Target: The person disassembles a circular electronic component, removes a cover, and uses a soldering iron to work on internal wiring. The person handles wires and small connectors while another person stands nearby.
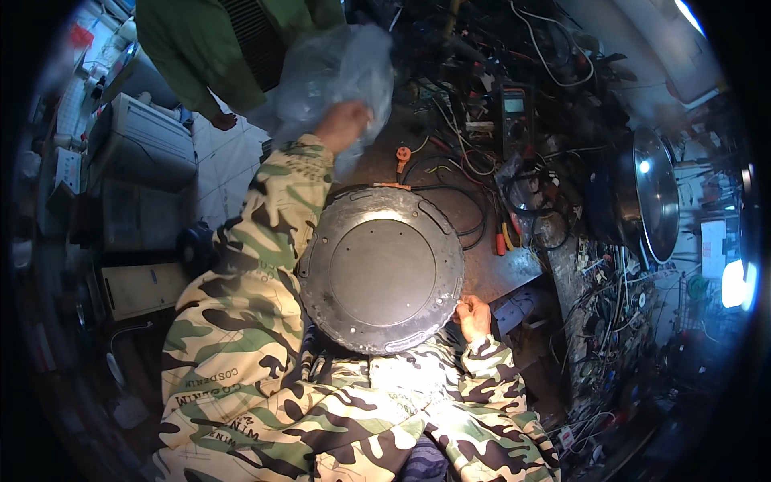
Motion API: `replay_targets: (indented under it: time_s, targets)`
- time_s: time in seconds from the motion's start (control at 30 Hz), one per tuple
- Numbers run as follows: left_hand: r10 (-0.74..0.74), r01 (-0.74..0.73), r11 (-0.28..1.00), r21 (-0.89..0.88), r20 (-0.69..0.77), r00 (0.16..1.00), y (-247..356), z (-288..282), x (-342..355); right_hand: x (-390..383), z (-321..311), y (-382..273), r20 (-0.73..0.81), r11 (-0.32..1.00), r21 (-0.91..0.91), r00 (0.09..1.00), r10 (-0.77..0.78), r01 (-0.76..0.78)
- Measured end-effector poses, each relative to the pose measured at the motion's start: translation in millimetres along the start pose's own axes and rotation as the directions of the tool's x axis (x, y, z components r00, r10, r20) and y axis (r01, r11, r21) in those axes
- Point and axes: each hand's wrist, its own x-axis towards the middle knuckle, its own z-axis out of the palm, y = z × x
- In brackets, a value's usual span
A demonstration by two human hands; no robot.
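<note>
A wide, round, dark-grey metal disc (382,273), like an appliance base, rests over my lap at the edge of the brown work surface. It has a raised rim with curved slots and a smooth inner circle with small holes. My right hand (473,316) pinches its rim at the lower right. Beyond the disc, my left hand (344,126) is reached out, slightly blurred, its fingers closed on a clear plastic bag (333,72). What the bag holds cannot be made out. A person in a green jacket (205,48) stands just behind the bag, one hand (223,120) hanging down.
An orange plug (404,154) and black cable lie beyond the disc. Red and yellow test leads (504,241) and a multimeter (516,116) are to the right, among tangled wires. A round glossy pan-like thing (654,193) stands far right. A grey boxy appliance (144,145) is at left.
</note>
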Motion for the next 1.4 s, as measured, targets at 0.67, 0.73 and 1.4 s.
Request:
replay_targets:
  time_s: [0.67,0.73,1.4]
  targets:
    - [0.071,-0.068,0.997,0.021,-0.222,0.972,21,-14,-226,28,-97,-6,-0.149,0.992,0.081,0.985,-0.086,0.099]
    - [0.087,-0.08,0.996,0.04,-0.225,0.97,10,11,-248,47,-122,-9,-0.168,0.992,0.009,0.978,-0.125,0.128]
    - [-0.033,0.192,0.945,0.266,-0.506,0.862,-24,25,-273,121,-221,-5,-0.13,0.973,-0.038,0.965,-0.23,0.226]
